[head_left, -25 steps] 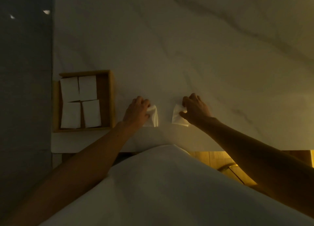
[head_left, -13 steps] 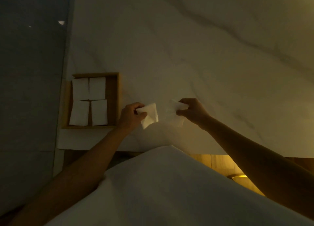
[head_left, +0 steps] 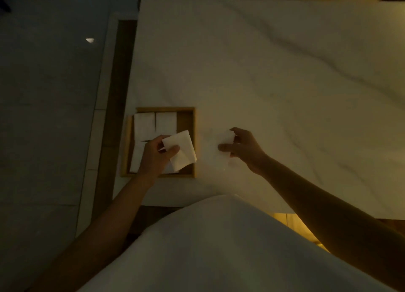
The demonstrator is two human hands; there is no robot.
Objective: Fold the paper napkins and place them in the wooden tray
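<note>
My left hand [head_left: 156, 155] pinches a folded white napkin [head_left: 182, 151] and holds it above the right side of the wooden tray [head_left: 190, 116]. Several folded napkins [head_left: 154, 123] lie flat in the tray's left part; my hand hides the nearer ones. My right hand [head_left: 243, 149] grips a second folded napkin [head_left: 225, 146] over the marble table, to the right of the tray. That napkin is pale against the table and hard to make out.
The white marble table [head_left: 274, 72] stretches far and right. Its left edge [head_left: 131, 83] runs just beside the tray, with dark floor beyond. My white garment [head_left: 219, 248] fills the near foreground.
Both hands have lifted their napkins off the table. My left hand has moved left over the tray with its napkin. The view has shifted, so the tray sits closer to centre.
</note>
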